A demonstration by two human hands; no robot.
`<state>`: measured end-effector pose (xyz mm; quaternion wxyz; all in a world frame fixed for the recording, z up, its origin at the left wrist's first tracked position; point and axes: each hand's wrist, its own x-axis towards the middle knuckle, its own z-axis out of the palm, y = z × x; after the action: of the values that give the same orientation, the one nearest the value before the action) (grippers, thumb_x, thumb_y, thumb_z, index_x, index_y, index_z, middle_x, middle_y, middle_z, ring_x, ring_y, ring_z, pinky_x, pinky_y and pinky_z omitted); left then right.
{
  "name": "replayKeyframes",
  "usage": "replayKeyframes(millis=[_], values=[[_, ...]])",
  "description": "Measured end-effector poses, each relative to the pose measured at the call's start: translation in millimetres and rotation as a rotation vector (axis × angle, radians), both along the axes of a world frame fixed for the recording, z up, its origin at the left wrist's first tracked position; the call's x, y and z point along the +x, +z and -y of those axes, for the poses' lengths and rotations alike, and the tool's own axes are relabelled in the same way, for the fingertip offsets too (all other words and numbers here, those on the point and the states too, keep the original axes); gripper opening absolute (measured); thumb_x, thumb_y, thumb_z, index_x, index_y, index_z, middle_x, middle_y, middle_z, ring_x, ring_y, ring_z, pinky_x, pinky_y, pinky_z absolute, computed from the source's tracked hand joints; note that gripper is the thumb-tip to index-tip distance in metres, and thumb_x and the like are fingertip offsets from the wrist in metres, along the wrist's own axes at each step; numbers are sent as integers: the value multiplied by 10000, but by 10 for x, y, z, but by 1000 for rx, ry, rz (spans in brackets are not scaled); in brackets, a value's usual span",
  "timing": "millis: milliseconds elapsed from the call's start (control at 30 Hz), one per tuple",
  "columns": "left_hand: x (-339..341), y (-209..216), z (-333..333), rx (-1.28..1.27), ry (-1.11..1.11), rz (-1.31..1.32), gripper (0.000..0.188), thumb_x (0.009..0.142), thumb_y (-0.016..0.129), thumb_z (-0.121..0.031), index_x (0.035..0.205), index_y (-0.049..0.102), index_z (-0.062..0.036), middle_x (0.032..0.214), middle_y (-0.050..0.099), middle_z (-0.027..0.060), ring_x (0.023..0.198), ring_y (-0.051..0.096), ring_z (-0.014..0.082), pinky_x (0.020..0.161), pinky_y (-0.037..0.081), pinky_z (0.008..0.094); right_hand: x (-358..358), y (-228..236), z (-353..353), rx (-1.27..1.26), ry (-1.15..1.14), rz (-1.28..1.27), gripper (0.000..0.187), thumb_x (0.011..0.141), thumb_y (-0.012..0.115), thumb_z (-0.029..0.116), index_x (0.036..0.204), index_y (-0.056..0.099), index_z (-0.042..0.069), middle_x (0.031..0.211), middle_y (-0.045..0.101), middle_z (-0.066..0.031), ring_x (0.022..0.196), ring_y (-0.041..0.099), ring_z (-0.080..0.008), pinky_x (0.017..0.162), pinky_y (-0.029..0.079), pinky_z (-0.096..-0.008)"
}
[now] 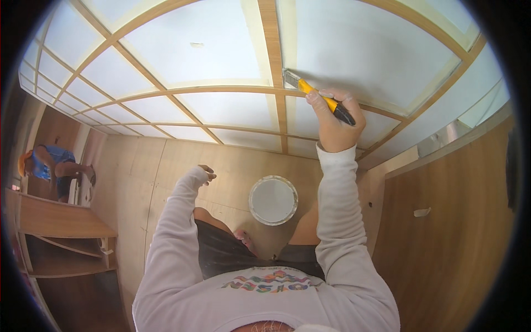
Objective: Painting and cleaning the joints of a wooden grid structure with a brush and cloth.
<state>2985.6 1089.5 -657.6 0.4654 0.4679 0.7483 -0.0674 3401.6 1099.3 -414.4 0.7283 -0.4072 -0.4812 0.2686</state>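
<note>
My right hand [339, 119] is closed round the yellow and black handle of a paintbrush [306, 86]. The bristles touch the corner of a white panel [354, 55], right beside an upright wooden strip [270, 44] of the lattice wall. White smears mark my fingers. Low on the left, my left hand [207, 174] hangs free, its fingers loosely bent and apart, with nothing visible in it. Between my legs on the floor stands a round bucket [273, 201] full of pale paint, its rim smeared.
At the far left a person [52, 163] in a blue top and orange headwear bends over by a doorway. Below them is an open wooden shelf unit [66, 218]. A large wooden panel [442, 238] stands close on my right. Plywood floor [133, 182] lies underfoot.
</note>
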Motion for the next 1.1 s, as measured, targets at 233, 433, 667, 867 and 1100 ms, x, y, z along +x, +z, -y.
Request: replayKeyframes(millis=[233, 433, 667, 867, 1100], values=[[61, 62, -2, -26, -16, -36, 523, 856, 679, -328, 1274, 517, -60, 1044, 685, 118, 869, 679, 241, 734, 525, 407, 33, -145, -18, -2, 18, 39, 139, 772, 721, -27, 856, 610, -24, 807, 665, -100, 737, 645, -142, 675, 522, -248], [77, 93, 26, -16, 10, -27, 509, 847, 701, -300, 1266, 529, -68, 1016, 691, 115, 823, 684, 236, 667, 529, 390, 43, -142, -61, -95, 35, 52, 101, 748, 708, 45, 822, 649, 10, 774, 669, -52, 690, 607, -107, 643, 492, -252], [50, 49, 22, 22, 15, -9, 496, 851, 696, -305, 1256, 535, -67, 1012, 692, 121, 815, 690, 246, 662, 530, 390, 216, 149, 39, -181, 127, 15, 90, 764, 681, 1, 829, 627, -28, 761, 667, -103, 664, 645, -157, 638, 522, -256], [-39, -24, 44, 24, 7, -1, 508, 852, 696, -313, 1261, 529, -63, 1019, 691, 125, 831, 693, 259, 650, 531, 383, 287, 232, 77, -114, 83, -158, 149, 768, 686, -20, 883, 603, -67, 772, 664, -147, 675, 677, -205, 658, 576, -288], [-50, -14, 25, 12, 1, 2, 508, 856, 692, -316, 1265, 525, -64, 1025, 689, 126, 830, 692, 259, 654, 528, 385, 191, 142, -46, -123, 153, -42, 141, 740, 709, 47, 841, 649, -30, 746, 664, -74, 685, 625, -115, 640, 491, -234]])
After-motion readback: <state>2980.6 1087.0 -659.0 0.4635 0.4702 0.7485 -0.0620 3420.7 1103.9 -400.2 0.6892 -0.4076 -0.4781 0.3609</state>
